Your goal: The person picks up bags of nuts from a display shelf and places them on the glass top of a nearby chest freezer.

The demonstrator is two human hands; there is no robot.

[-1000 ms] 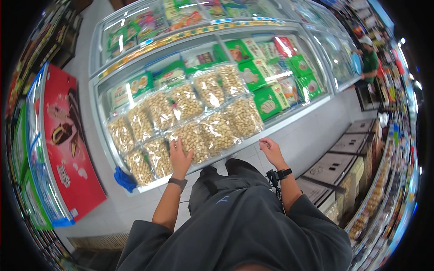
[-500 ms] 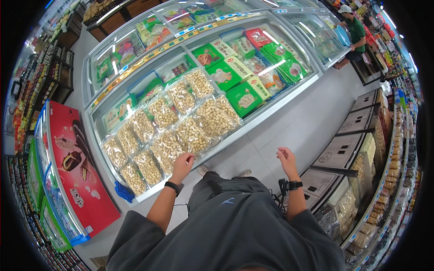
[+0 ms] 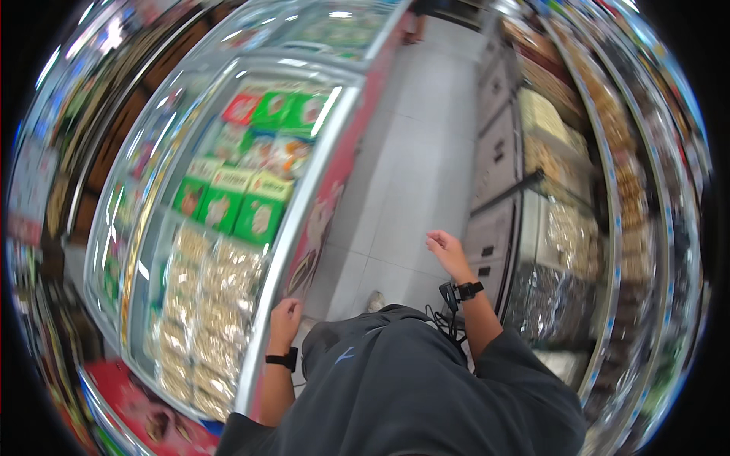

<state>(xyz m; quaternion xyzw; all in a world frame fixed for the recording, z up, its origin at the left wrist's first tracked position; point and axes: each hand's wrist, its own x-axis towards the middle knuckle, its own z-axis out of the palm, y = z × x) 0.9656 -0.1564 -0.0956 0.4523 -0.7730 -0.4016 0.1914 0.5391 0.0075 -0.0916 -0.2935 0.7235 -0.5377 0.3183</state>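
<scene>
My left hand (image 3: pixel 285 320) hangs beside the long edge of a chest freezer (image 3: pixel 306 186), its fingers curled in loosely with nothing visible in them. On the freezer's glass top, close to this hand, lie several clear bags of pale nuts in shells (image 3: pixel 220 319). Green food packages (image 3: pixel 260 218) show farther along. Out over the aisle, my right hand (image 3: pixel 449 254) is held in front of me, empty, with its fingers loosely bent and slightly apart. Each wrist wears a black band, and a dark device with cables (image 3: pixel 449 296) is next to the right wrist.
A tiled aisle floor (image 3: pixel 388 182) runs ahead between the freezer and a row of bins (image 3: pixel 496 163) on the right. Shelves of bagged goods (image 3: pixel 627 190) stand behind the bins. A red freezer (image 3: pixel 144 406) is at the lower left. Another person's leg (image 3: pixel 415 29) shows far ahead.
My view has turned to the right, so the aisle now runs ahead and the freezer lies on my left. The nut bags stay on the freezer. Both hands remain empty.
</scene>
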